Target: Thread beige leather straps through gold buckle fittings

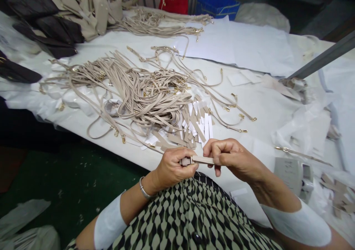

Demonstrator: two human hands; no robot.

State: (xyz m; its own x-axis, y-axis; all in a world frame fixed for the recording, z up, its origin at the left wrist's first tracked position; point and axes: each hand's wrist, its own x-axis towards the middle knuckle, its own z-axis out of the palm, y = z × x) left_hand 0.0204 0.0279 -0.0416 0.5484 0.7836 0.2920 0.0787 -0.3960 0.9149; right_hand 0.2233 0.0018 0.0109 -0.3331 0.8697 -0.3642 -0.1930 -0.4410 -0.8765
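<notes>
Close to my body, a beige strap [203,160] stretches between my two hands. My left hand [176,165] is closed around the strap beside a small metal buckle. The strap's end is pinched between the thumb and fingers of my right hand [230,156]. From my left hand the strap seems to run back toward a large heap of beige straps [133,91] with gold clasps on the table. Just beyond my hands lie loose beige and white strips [194,126]. My fingers hide part of the held strap.
Beige bag pieces [94,10] and dark brown bags [44,21] are piled at the far left. More straps [155,23] lie at the back, near a blue crate [217,6]. A grey device [294,178] and a metal post [321,60] stand on the right.
</notes>
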